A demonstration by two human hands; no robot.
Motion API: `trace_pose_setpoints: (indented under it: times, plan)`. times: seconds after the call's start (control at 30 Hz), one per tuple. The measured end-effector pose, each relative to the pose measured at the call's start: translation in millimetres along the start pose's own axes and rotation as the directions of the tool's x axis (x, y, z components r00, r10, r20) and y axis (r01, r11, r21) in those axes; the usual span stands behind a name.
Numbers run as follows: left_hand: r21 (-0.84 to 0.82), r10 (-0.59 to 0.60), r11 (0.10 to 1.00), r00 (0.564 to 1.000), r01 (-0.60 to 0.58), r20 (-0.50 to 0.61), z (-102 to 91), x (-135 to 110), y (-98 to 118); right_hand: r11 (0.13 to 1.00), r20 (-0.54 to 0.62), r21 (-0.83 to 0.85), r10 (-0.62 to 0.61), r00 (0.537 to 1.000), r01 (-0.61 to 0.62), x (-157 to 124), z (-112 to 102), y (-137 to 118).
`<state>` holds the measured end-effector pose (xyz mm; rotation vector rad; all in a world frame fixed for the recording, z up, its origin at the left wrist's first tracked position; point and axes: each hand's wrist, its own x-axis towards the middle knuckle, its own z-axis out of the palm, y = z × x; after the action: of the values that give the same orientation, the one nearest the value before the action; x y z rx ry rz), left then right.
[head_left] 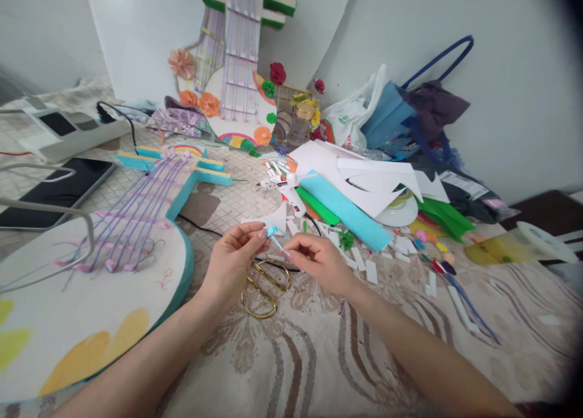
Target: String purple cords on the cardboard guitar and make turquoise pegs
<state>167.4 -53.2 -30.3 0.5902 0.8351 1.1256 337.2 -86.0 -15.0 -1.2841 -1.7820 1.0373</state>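
My left hand (239,251) pinches the upper end of a small light-blue paper piece (275,236), which looks crumpled or twisted at the top. At its thin lower end, the fingertips of my right hand (316,260) close on the same piece. Gold-handled scissors (266,288) lie on the cloth just under my hands, their blades partly hidden by my left hand. Beyond my fingers rests a white hot glue gun (286,190). To the left lies a handmade cardboard guitar (132,272) with blue sides, purple strings and painted flowers.
Blue crepe paper (350,211), green paper (317,206) and white card sheets (359,175) lie right of centre. White scraps (371,272) are scattered nearby. A phone (59,190) and power strip (68,135) sit left. Another decorated guitar (241,59) and bags (387,117) stand behind.
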Motion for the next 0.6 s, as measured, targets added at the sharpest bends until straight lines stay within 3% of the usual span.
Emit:
trace_pose_setpoints:
  times: [0.1,0.2,0.37,0.6]
  plan:
    - [0.046,0.023,0.999,1.000,-0.023,0.014,-0.4,0,0,0.998,0.011,-0.045,-0.034,0.999,0.034,0,1,4]
    - [0.145,0.098,0.984,0.994,-0.103,0.042,-0.8,-2,1,0.994,-0.062,-0.090,-0.065,0.996,0.060,2,2,5]
    - [0.298,0.200,0.929,0.975,-0.221,0.100,-0.1,-5,3,0.999,-0.146,-0.040,-0.003,0.989,-0.003,9,4,-4]
    - [0.336,0.138,0.925,0.980,-0.180,0.146,-0.7,-5,1,0.997,-0.141,0.014,0.077,0.987,-0.076,15,6,-6]
